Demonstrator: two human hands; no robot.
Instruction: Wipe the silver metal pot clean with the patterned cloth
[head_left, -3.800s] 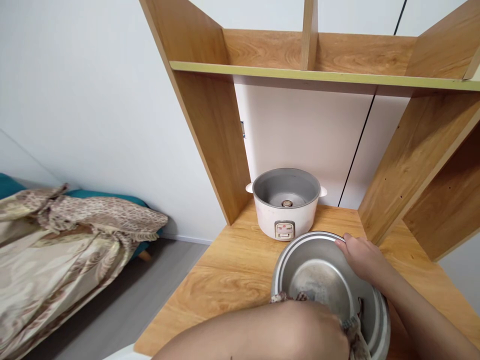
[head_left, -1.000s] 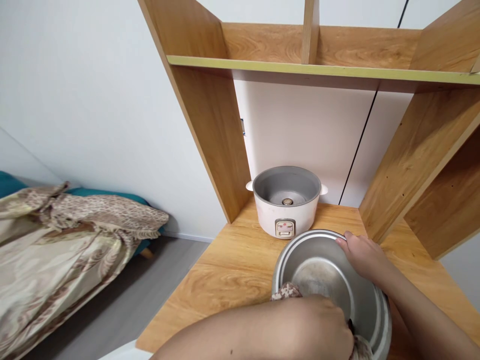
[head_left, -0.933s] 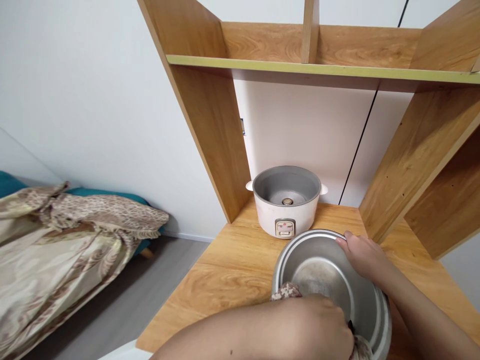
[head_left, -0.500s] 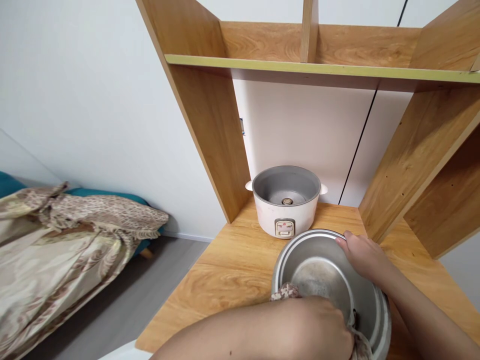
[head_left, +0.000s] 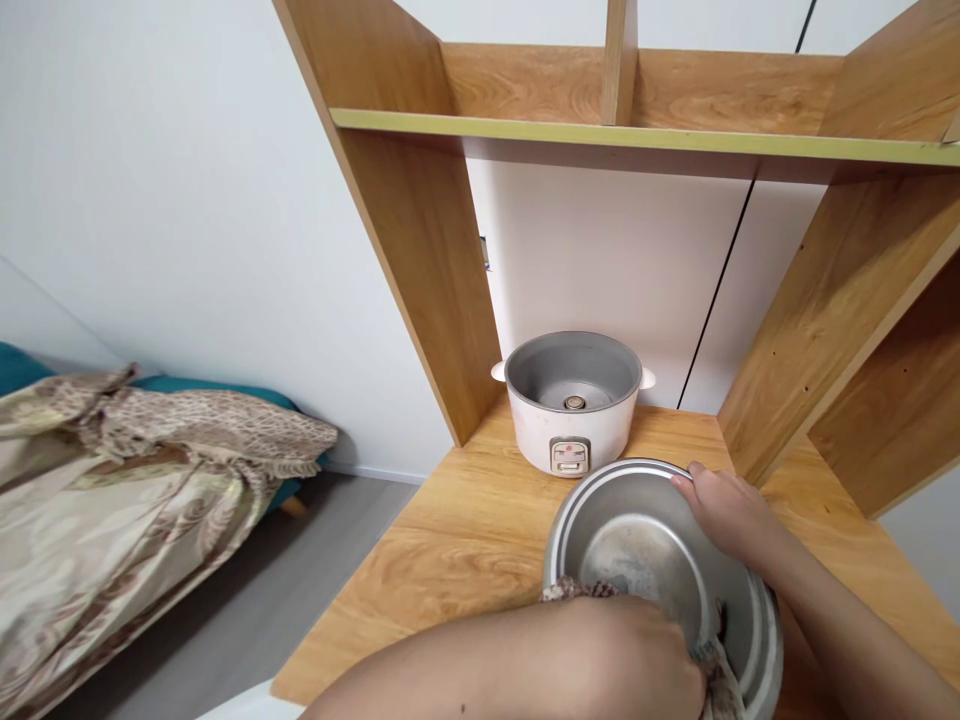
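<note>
Wiping, by appearance: more cloth [head_left: 724, 688] now shows around the left hand [head_left: 637, 645], which bunches it over the metal pot [head_left: 641, 550] at lower right of the frame, suggesting continued strokes; the right hand [head_left: 726, 508] pinches the pot's rim [head_left: 637, 465]. Near centre, a white cooker [head_left: 534, 435] stands open.

My right hand [head_left: 726, 510] grips a metal pot [head_left: 637, 545] by its rim; my left hand [head_left: 637, 650] holds patterned cloth [head_left: 574, 590] inside. Behind stands a 2-handled white cooker [head_left: 534, 435].
</note>
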